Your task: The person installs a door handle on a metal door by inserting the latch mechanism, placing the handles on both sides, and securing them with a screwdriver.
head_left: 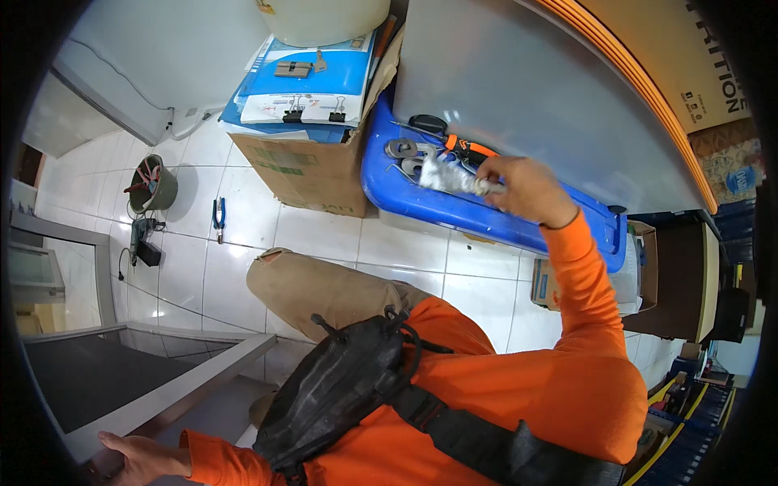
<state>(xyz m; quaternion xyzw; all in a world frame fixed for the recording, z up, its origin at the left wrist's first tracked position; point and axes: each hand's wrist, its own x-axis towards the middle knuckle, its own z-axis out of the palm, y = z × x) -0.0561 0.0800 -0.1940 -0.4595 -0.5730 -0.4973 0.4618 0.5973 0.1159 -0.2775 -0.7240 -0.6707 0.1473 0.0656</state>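
The bag [447, 175], clear, crumpled and shiny, slants over the lid [454, 212], its pinched end rightward; the grey frame [186, 385] stands well left of the lid.

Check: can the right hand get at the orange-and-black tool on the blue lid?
Likely yes: the right hand is close to the orange-and-black tool, which looks mostly uncovered, but that hand holds a shiny bag.

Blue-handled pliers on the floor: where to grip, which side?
I'd take the pliers across both blue handles, from above: they lie flat on the tiled floor, handles at the far end, metal nose at the near end, bare tile on both sides.
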